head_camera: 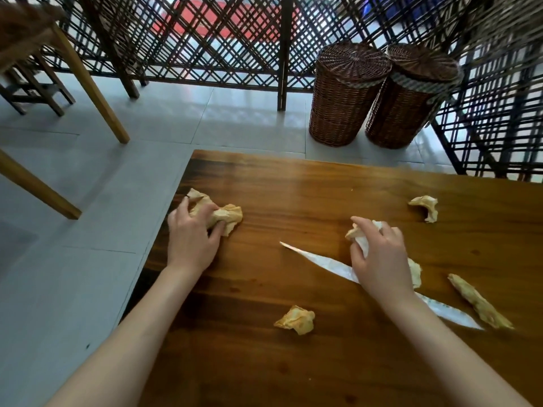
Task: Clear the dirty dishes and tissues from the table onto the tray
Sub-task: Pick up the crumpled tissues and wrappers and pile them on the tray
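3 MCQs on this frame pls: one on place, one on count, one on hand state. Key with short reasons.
1. Where does the left hand's tissue lie?
A. near the table's left edge
B. at the right edge
C. on the floor

2. How many wicker baskets stand on the floor beyond the table?
A. one
B. two
C. four

3. What is the right hand doing?
A. resting flat and empty
B. lifting a plate
C. gripping a white tissue

Key:
1 A: the crumpled tissue under the left hand sits close to the table's left edge.
2 B: one basket and a second basket stand side by side, both lidded.
3 C: the right hand's fingers curl round the white tissue; no plate is in view.
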A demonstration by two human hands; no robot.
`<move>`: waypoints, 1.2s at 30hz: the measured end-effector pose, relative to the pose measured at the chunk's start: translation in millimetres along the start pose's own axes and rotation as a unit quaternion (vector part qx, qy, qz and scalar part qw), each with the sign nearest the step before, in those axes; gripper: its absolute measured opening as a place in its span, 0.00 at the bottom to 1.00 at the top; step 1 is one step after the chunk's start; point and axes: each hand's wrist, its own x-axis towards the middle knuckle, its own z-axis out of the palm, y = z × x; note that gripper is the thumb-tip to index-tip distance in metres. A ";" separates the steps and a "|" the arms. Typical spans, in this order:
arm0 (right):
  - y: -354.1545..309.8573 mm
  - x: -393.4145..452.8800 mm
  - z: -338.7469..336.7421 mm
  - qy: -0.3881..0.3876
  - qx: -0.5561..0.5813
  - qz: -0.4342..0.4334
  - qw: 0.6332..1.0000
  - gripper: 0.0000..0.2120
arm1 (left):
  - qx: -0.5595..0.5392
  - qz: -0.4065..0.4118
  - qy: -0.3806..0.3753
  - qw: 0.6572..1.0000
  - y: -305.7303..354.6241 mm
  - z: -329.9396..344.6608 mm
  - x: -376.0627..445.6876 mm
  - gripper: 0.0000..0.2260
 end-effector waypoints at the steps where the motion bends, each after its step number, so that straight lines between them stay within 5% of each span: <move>1: 3.0 -1.1 -1.2 -0.011 -0.017 0.015 1.000 0.23 | -0.001 0.007 0.010 1.000 1.0 1.2 1.4 0.14; 8: 24.8 -12.3 -6.2 -0.101 -0.136 0.149 0.974 0.28 | -0.028 0.031 0.048 0.998 14.7 8.1 -0.1 0.12; 24: 35.3 -18.5 -44.4 -0.037 -0.068 0.070 0.995 0.16 | -0.085 0.075 0.016 0.993 67.9 -14.3 -65.1 0.11; 36: 91.6 -53.9 -98.8 -0.026 -0.046 0.136 0.989 0.14 | -0.127 0.090 0.014 0.988 133.5 -20.3 -126.4 0.12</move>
